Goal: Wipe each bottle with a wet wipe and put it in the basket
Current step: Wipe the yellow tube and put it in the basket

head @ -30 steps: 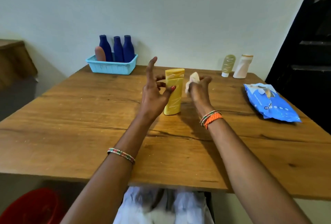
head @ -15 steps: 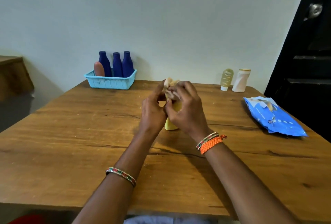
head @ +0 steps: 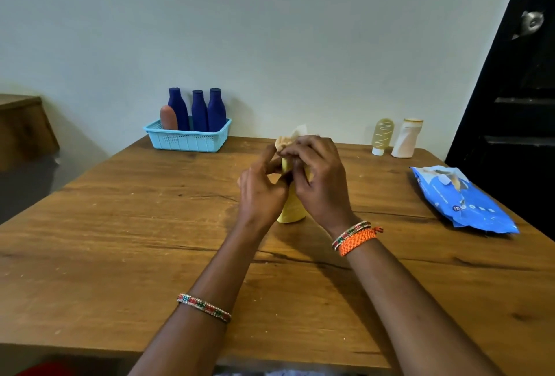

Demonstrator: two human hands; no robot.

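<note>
The yellow bottle [head: 290, 210] stands upright on the table [head: 120, 240], near the middle, so that its weight rests on the wood and both hands are free to work its top. The left hand [head: 261, 192] curls round the bottle's upper part from the left, seemingly to steady it. The right hand [head: 318, 183] comes over from the right with its fingers bent, pinching the wipe [head: 289, 140] against the bottle's top; a pale corner of the wipe sticks up above the knuckles. How much of the left hand's grip is on the bottle and how much on the wipe is hard to tell, since the fingers overlap. Only the bottle's base shows, below and between the two wrists.

The basket [head: 186, 138] sits at the far left edge against the wall, well apart from the hands, already holding three blue bottles [head: 199, 111] and a brown one [head: 168, 117]. Two pale bottles [head: 396, 137] wait at the far right, probably not yet wiped. The blue wipe pack [head: 462, 201] lies near the right hand, within easy reach.
</note>
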